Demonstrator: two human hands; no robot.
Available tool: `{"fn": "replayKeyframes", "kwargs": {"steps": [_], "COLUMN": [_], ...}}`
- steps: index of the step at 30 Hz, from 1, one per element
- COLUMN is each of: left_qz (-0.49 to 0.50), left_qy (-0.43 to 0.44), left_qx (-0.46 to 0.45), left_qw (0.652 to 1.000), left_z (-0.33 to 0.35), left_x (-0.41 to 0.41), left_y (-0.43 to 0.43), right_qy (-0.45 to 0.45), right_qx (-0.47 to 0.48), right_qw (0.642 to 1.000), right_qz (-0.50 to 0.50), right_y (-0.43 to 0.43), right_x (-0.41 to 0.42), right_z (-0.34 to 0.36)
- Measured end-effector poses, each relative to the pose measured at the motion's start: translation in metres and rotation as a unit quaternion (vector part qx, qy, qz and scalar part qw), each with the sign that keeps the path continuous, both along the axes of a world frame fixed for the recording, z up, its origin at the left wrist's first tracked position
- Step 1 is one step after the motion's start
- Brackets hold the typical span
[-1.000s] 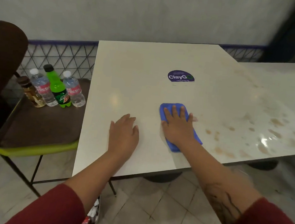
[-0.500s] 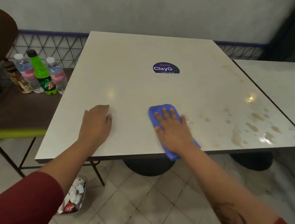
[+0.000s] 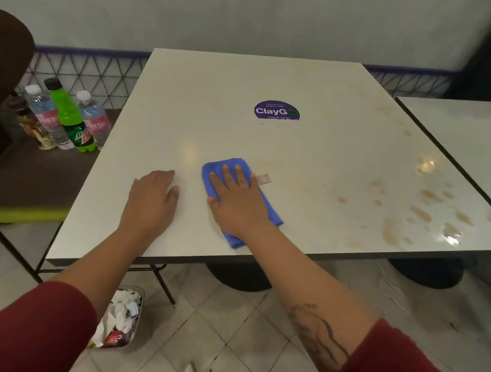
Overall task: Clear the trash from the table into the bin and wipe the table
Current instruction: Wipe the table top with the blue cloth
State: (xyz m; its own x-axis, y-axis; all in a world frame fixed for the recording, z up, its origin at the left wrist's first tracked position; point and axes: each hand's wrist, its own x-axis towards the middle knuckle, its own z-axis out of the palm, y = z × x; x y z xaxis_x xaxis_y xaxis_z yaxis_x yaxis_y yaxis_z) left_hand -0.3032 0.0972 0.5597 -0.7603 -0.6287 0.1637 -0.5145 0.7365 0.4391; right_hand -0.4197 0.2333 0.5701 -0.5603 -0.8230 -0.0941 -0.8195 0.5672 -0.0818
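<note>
1. Table point(image 3: 250, 82): white square top filling the centre of the frame. Brown stains point(image 3: 427, 194) are scattered over its right portion.
2. Second table point(image 3: 474, 126): at the right edge, just beside the first, with a narrow gap between them.
3. Seat point(image 3: 24, 179): brown with a green edge, at centre left.
4. Bin point(image 3: 137, 320): clear container on the floor at lower centre-left, under the near table edge, holding crumpled paper trash.
5. Right hand point(image 3: 237, 197): flat, fingers straight and spread, pressing the blue cloth point(image 3: 273, 215) onto the near centre of the table.
6. Left hand point(image 3: 152, 199): palm down on the bare top left of the cloth, fingers relaxed, holding nothing.
7. Bottles point(image 3: 68, 116): four, upright on the seat.
8. Sticker point(image 3: 277, 113): purple, at upper centre of the table.
</note>
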Motion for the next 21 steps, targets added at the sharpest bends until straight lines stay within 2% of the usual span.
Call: {"fn": "replayKeyframes", "kwargs": {"steps": [4,8,11,14,17,21], "left_qz": [-0.003,-0.001,-0.003,-0.002,-0.001,0.003], "left_qy": [0.000,-0.001,-0.001,-0.004,-0.001,0.007], "left_qx": [0.002,0.003,0.007,0.009,0.012,0.021], "left_qw": [1.000,1.000,1.000,1.000,1.000,1.000], "left_z": [0.003,0.005,0.004,0.004,0.004,0.004], "left_x": [0.000,0.000,-0.001,-0.001,0.000,0.000], "left_y": [0.002,0.003,0.002,0.003,0.003,0.003], "right_qy": [-0.017,0.001,0.017,0.007,0.003,-0.002], "right_qx": [-0.010,0.012,0.024,0.020,0.015,0.011], "right_qw": [1.000,0.995,0.983,0.974,0.981,0.998], "right_qz": [0.005,-0.104,-0.179,-0.228,-0.193,-0.056], "right_y": [0.064,0.113,0.104,0.057,0.006,-0.022], "right_x": [-0.012,-0.065,-0.100,-0.105,-0.085,-0.030], "right_z": [0.000,0.005,0.002,0.001,0.001,0.002]}}
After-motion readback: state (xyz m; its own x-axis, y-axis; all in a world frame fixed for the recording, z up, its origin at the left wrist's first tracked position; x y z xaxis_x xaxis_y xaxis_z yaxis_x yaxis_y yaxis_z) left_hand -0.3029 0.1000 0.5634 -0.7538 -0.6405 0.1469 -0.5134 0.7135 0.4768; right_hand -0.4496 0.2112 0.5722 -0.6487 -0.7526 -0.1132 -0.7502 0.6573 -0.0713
